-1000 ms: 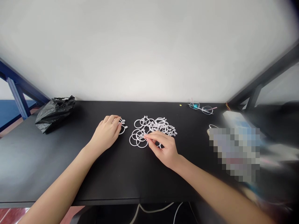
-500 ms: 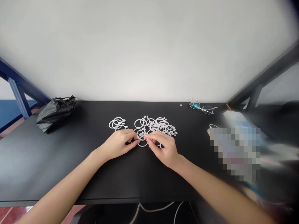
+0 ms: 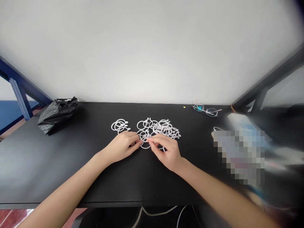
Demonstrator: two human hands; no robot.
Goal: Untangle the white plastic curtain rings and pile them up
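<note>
On the tabletop (image 3: 114,185), rings (image 3: 163,128) lie between and just beyond left hand (image 3: 125,145), its closure unclear, and right hand (image 3: 166,150), nearer most of them, grip pinching one.

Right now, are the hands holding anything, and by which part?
The left hand and right hand have fingertips at the white rings, but whether either grips one, or where, can't be told.

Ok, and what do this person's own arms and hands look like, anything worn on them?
The left hand and right hand are both ungloved. The left forearm and right forearm are bare to the picture's edge, with no sleeve, watch, bracelet or marking visible. No finger ring shows, though some fingers are hidden.
</note>
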